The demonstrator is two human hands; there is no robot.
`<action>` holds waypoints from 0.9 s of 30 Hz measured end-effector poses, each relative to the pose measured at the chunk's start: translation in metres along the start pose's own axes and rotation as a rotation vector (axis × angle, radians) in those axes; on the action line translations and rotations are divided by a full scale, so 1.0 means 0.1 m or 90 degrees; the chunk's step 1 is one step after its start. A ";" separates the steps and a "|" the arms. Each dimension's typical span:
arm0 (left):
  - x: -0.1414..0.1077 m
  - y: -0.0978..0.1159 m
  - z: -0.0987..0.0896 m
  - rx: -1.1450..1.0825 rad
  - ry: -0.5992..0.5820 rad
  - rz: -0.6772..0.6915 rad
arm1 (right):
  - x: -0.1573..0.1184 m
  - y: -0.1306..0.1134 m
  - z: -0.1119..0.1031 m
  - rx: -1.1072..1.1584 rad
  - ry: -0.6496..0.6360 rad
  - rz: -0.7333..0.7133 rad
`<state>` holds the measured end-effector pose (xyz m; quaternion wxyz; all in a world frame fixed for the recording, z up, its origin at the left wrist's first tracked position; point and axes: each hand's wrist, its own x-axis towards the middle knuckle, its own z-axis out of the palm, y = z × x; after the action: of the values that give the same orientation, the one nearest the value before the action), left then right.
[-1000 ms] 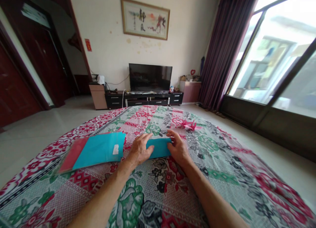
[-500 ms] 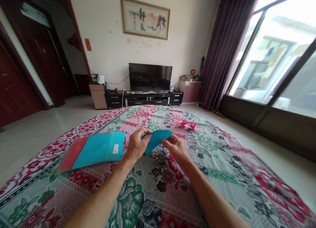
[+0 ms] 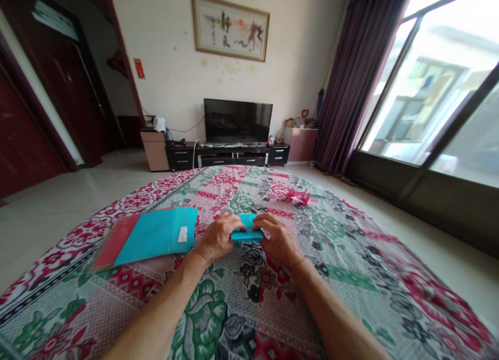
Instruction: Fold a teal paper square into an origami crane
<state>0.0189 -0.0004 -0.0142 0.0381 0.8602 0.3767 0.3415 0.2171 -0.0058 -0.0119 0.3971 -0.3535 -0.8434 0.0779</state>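
Observation:
A small piece of blue paper (image 3: 247,229), bent over into a fold, lies between my two hands at the middle of the table. My left hand (image 3: 220,236) grips its left side, fingertips on top. On the right side, my right hand (image 3: 278,239) holds it with curled fingers; the thumbs are partly hidden. Left of my left hand is a clear packet of blue and red paper sheets (image 3: 156,235) with a white label. Pink folded-paper figures (image 3: 300,196) stand farther back to the right.
A flowered cloth (image 3: 339,277) covers the round table. Beyond its far edge stand a low black cabinet (image 3: 222,153) and a television (image 3: 237,121). A purple curtain (image 3: 343,79) and large window are on the right.
The blue paper was raised and curved between my fingers; now it is lower, folded over and flatter. Both hands have come down and closer together. The packet and pink figures stay put.

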 end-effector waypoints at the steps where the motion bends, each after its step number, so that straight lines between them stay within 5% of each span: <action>1: -0.01 -0.02 0.02 -0.005 -0.035 0.003 | -0.02 0.01 -0.01 -0.008 -0.039 0.008; 5: -0.04 -0.06 0.07 -0.022 -0.103 -0.007 | -0.08 0.06 -0.04 -0.015 -0.128 0.045; 13: -0.03 0.03 -0.05 -0.068 -0.091 -0.029 | -0.06 -0.02 -0.11 0.021 -0.144 0.085; 21: 0.02 0.07 0.03 -0.121 -0.002 -0.270 | -0.05 0.00 0.02 0.018 -0.044 0.202; 27: 0.03 0.05 0.07 -0.184 0.032 -0.311 | -0.03 -0.01 0.07 -0.007 -0.018 0.186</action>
<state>0.0276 -0.0010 -0.0160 0.2325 0.7206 0.5212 0.3937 0.2124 -0.0074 -0.0180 0.3676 -0.4734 -0.7889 0.1355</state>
